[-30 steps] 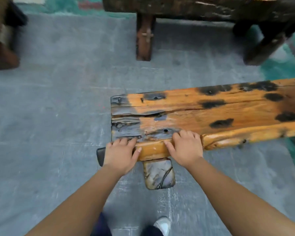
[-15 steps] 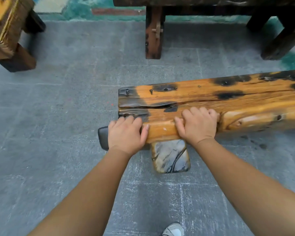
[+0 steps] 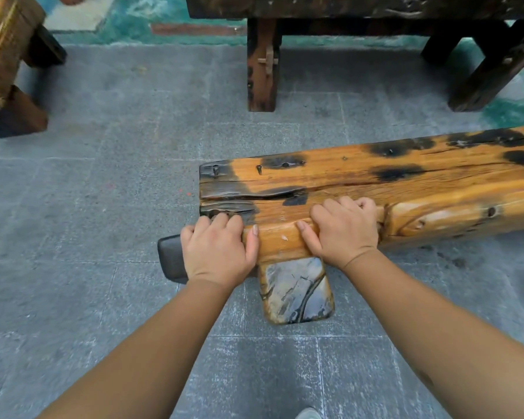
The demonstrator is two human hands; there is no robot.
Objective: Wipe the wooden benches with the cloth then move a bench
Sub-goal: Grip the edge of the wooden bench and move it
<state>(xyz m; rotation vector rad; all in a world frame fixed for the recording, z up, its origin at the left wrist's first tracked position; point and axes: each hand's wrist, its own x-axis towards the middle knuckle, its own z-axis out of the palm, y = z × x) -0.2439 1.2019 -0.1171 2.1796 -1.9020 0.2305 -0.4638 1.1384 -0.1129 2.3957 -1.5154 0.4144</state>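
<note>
Now, grip: both hands clamp the near edge of the orange bench (image 3: 375,182) at its left end, fingers curled over the top, thumbs on the rounded front.
Left hand (image 3: 218,252): at the charred corner, partly covering a dark foot (image 3: 171,258) of the bench.
Right hand (image 3: 344,229): just beside it toward 3 o'clock.
Bench: runs from the hands out toward 2 o'clock on the grey floor (image 3: 103,207); its weathered leg (image 3: 297,290) shows between the wrists.
Around: dark bench (image 3: 262,65) at 12 o'clock, another bench (image 3: 6,65) at 10 o'clock.

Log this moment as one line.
phase: moving bench | left hand: grips orange black-spotted wooden bench end | right hand: grips same edge
</note>
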